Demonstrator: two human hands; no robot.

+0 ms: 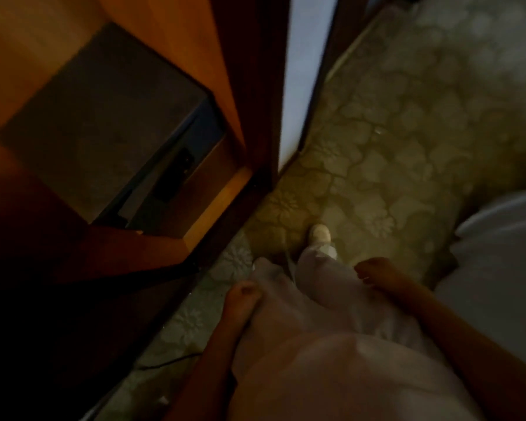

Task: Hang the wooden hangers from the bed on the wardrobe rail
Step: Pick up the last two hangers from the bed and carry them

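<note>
I look straight down along my body in dim, blurred light. My left hand hangs beside my left thigh with the fingers loosely curled and nothing in it. My right hand hangs at my right side, fingers curled in, also holding nothing. The open wooden wardrobe fills the left half of the view. No hanger and no rail shows. The white bed edge lies at the right.
A dark grey box-like safe sits on the wardrobe floor. The wardrobe door edge stands ahead, a pale panel beside it. Patterned tile floor runs between wardrobe and bed. My foot in a pale shoe is forward.
</note>
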